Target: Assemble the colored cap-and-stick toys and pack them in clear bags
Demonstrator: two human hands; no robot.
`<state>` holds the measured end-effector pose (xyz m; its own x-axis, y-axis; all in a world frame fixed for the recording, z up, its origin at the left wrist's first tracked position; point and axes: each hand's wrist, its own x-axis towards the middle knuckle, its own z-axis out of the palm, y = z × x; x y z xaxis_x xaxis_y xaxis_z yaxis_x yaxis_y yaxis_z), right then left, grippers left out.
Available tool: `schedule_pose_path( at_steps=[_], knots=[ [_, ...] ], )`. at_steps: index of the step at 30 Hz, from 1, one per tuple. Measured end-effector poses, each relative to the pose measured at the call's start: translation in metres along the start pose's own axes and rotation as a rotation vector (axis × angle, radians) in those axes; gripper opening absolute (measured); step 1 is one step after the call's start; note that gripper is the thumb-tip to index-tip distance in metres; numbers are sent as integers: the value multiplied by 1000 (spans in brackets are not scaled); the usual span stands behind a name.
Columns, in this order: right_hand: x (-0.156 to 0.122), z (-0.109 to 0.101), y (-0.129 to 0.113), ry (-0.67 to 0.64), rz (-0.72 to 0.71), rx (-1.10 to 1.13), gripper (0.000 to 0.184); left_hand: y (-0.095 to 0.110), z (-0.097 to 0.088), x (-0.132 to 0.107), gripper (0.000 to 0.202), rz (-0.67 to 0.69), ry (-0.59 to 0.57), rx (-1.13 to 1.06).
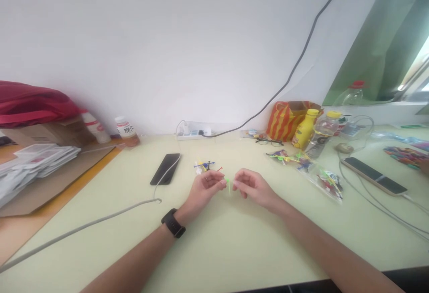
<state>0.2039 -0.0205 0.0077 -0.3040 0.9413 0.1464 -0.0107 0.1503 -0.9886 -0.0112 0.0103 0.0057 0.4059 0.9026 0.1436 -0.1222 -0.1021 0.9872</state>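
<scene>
Small bright green piece [228, 181], roughly upright
Its broader, more vivid end is uppermost; a thin, paler stem points down from it, seen against the pale tabletop [223, 248]; the fingertips of the left grip [205, 189] pinch it from one side; the right grip [254, 186] is just beside it, contact there unclear; its finer shape is blurred.

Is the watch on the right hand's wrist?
No, the black watch is strapped on the wrist of the left hand, while the right hand has a bare wrist.
</scene>
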Motion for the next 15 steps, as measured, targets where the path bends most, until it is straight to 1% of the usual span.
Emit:
schedule_pose_path(
  at_steps=[7, 11, 13, 15],
  knots=[
    [0, 3, 5, 16, -7, -46, 35, 1, 2, -3, 26, 18, -54, 74],
    [-1, 4, 5, 18, -7, -61, 35, 1, 3, -3, 27, 10, -63, 85],
    [-1, 4, 5, 47, -27, -83, 35, 2, 3, -3, 27, 5, -55, 74],
    [-2, 4, 5, 97, -69, -131, 43, 3, 3, -3, 27, 2, -47, 55]
  ],
)
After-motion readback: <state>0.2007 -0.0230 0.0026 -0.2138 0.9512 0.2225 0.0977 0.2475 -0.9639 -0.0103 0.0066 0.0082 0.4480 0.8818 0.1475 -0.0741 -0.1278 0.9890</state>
